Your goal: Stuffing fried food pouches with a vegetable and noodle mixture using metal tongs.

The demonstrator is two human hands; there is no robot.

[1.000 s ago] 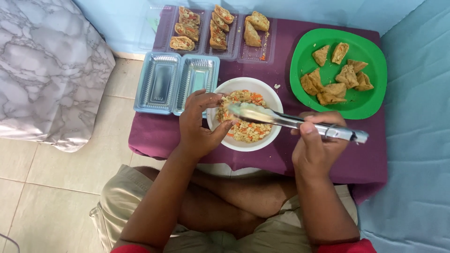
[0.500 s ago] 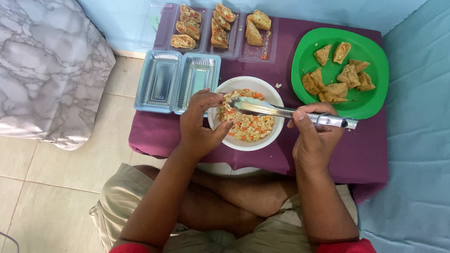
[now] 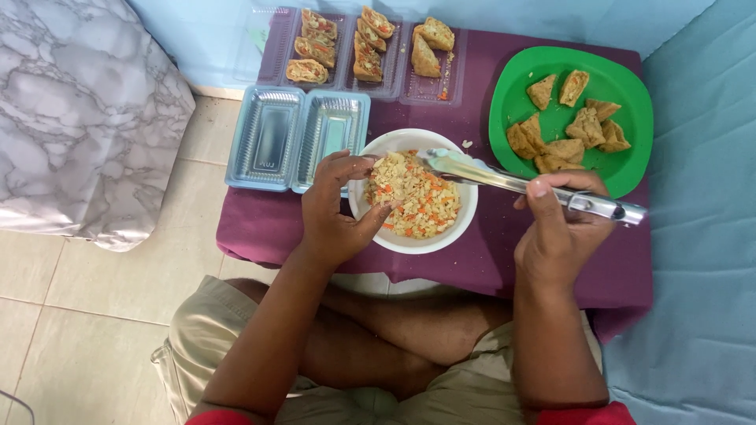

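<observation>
in the head view, a person sits cross-legged at a low table under a purple cloth. the left hand curls against the near-left rim of a white bowl, thumb and fingers bent at the edge of the filling; whether they pinch anything cannot be told. the bowl holds a chopped filling, pale bits mixed with orange shreds, heaped across most of it. the right hand is closed around the handle of metal tongs, gripping them near the hinge end. the tongs reach leftward over the bowl, and their tips sit just above the far side of the filling, close together. to the right of the bowl stands a green plate carrying golden fried pieces, most heaped near its lower left, two lying higher up. left of the bowl lies an open clear plastic box with two ridged compartments, both bare. behind it, at the far edge of the table, another clear tray holds stuffed pieces in rows, the cut sides showing orange and pale filling.
</observation>
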